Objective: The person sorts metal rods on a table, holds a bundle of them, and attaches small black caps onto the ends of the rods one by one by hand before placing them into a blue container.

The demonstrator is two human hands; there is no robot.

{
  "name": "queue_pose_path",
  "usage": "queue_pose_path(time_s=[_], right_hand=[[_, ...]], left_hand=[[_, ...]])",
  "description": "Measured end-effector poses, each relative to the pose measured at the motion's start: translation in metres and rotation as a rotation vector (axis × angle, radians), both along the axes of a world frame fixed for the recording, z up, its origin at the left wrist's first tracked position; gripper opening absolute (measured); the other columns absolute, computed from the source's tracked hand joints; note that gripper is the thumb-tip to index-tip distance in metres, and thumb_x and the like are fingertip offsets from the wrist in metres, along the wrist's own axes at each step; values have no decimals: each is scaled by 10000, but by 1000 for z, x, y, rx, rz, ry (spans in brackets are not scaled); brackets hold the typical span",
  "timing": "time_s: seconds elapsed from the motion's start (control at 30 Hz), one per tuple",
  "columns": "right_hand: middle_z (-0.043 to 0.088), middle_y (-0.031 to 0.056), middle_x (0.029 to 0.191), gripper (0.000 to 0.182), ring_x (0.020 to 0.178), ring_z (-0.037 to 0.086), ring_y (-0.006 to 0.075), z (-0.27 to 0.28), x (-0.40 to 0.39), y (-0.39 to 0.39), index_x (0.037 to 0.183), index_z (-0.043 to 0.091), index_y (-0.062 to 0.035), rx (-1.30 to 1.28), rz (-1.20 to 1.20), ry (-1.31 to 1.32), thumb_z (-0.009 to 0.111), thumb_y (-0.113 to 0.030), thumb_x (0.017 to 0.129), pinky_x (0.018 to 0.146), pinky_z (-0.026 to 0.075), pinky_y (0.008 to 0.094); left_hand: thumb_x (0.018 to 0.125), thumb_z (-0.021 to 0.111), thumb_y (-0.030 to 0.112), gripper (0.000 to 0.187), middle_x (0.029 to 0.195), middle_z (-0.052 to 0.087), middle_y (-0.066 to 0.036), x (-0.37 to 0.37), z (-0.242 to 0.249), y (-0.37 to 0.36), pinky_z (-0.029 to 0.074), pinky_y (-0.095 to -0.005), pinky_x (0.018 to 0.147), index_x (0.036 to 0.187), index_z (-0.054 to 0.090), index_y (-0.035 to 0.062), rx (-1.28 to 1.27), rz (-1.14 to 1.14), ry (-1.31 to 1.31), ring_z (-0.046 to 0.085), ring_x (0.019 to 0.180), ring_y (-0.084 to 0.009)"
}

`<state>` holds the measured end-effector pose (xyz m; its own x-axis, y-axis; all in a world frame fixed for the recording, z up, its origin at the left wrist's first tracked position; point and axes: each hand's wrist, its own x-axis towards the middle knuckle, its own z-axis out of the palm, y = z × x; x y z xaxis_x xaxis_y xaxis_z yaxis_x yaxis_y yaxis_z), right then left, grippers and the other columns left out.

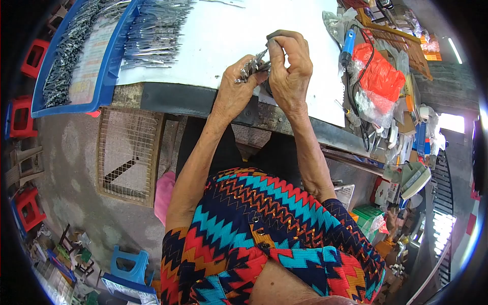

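My left hand [235, 87] is closed around a small bunch of shiny metal pieces [249, 69], their ends poking out between the fingers. Close against it on the right, my right hand [291, 71] has thumb and forefinger pinched together at the tip of one of the thin pieces. The fingers partly hide what it grips. Both hands are over the white tabletop [218, 35], near its front edge. To their left, long slim metal pieces [155, 35] lie in dense rows on the table.
A blue tray [109, 76] full of similar metal pieces stands at the table's left end. On the right lie a blue-handled tool [348, 43] with a black cord, a red plastic bag [376, 71] and assorted clutter. Below are a wire-mesh frame [127, 152] and a blue stool [129, 264].
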<state>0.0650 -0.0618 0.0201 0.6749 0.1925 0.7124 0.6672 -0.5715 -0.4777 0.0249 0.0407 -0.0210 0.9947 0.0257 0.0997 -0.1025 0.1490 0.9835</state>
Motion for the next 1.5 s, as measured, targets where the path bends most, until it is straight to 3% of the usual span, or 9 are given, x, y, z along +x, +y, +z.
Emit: queue_pose_path(time_s=[0.23,0.33,0.53,0.87,0.97,1.07,1.3,1.4,1.5], right_hand=[[563,114,826,124,734,542,190,9,-8,2,798,562,46,194,22,370,487,-47,833,617,433,332],[580,35,758,175,663,492,89,2,-4,-1,839,603,30,160,4,313,511,-115,872,590,394,244],[572,120,792,157,731,553,206,22,-8,0,809,570,61,187,25,547,482,-65,838,640,442,326],[554,102,783,22,764,506,260,0,-1,0,761,531,13,7,-17,29,510,15,754,707,378,375],[560,105,787,44,744,526,233,-4,-3,3,764,540,20,20,-75,-3,506,-3,779,679,401,354],[573,29,741,140,672,498,97,2,-7,3,819,592,28,234,-36,328,520,-86,858,599,401,252],[573,100,762,96,666,535,171,14,-6,-2,794,568,43,218,30,466,499,-23,805,581,424,308],[550,102,760,68,706,513,212,5,1,-1,759,541,23,-16,-13,133,482,4,786,630,411,343],[530,109,759,48,734,490,247,0,-2,0,740,515,13,59,8,122,481,17,773,661,395,364]], left_hand=[[798,619,105,97,643,516,9,-1,0,-1,367,-259,532,844,584,28,21,12,-1,436,585,-82],[798,615,98,90,642,512,9,-2,2,-1,367,-261,535,844,583,27,33,1,24,433,585,-84],[792,607,80,86,636,509,2,1,-6,-2,369,-264,535,846,581,19,8,-12,18,436,581,-88],[789,601,61,91,636,507,-14,-1,1,-1,373,-268,535,864,577,14,31,3,-5,435,575,-94],[793,599,64,94,646,517,-15,-1,0,-1,373,-266,534,871,578,16,30,4,-5,438,576,-93],[799,597,74,90,641,513,-6,0,2,-1,368,-261,527,871,580,21,11,0,-15,432,570,-88],[803,590,79,88,620,492,7,0,-2,-2,359,-254,512,872,581,26,43,-9,-3,424,559,-83],[802,582,68,86,628,496,-1,0,-1,0,364,-258,512,872,574,18,85,-4,-7,427,561,-88],[803,570,52,80,639,502,-12,1,1,-1,370,-265,514,872,566,11,48,3,-27,428,560,-93]])
